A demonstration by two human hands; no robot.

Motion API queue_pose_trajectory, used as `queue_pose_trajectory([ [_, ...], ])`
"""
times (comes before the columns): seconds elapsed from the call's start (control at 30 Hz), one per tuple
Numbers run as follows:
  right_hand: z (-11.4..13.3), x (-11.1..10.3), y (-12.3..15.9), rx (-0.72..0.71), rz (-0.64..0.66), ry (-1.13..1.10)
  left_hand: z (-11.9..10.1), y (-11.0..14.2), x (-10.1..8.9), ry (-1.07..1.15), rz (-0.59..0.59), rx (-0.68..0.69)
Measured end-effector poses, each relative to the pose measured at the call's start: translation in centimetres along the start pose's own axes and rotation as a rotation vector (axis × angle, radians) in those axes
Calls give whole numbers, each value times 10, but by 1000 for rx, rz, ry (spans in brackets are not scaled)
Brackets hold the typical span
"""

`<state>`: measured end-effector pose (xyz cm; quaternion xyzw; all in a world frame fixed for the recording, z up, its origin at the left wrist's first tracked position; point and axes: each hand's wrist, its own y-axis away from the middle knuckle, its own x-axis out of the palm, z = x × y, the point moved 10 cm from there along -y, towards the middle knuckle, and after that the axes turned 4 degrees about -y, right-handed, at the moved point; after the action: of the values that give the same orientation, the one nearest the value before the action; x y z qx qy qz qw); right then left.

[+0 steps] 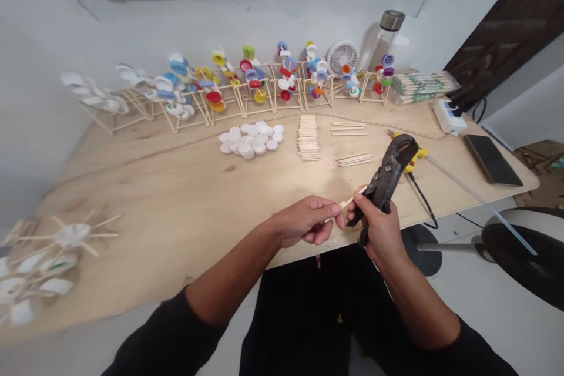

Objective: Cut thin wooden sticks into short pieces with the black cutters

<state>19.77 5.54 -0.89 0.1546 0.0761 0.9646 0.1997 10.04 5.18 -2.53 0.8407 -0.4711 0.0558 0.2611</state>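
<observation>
In the head view, the work in hand sits at the near edge of the bench (185, 200): a thin wooden stick (348, 204) is brought up to the dark steel head of a pair of cutting pliers (388, 170). The left hand (304, 220) has a closed, tight grip, with thumb and fingers pinching the stick near one end. The right hand (379, 229) is clenched round the pliers' handles, its fingers wrapped firmly and the head pointing up and away. The stick's far end lies at the jaws, which stand slightly parted or nearly closed; the fingers hide too much to tell whether they bite it.

Just beyond the pliers lies a yellow hot glue gun (412, 157) with a black cord (423, 205) and a long, pale glue stick (476, 200). Farther up the bench are a heap of white bottle caps (251, 140), a stack of craft sticks (308, 137) and two small groups of loose sticks (348, 128). Along the wall runs a row of stick frames carrying coloured caps (229, 79), beside a small white fan (342, 57), a glass bottle (383, 41) and a wrapped bundle of wooden sticks (423, 87). A white-capped stick wheel (66, 241) lies at lower left.
</observation>
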Motion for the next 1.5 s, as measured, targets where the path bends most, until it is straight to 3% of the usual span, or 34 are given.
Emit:
queue_pose_trajectory([
  [1.5, 1, -5, -6, -13, -67, 14, -1, -5, -5, 0, -24, -7],
])
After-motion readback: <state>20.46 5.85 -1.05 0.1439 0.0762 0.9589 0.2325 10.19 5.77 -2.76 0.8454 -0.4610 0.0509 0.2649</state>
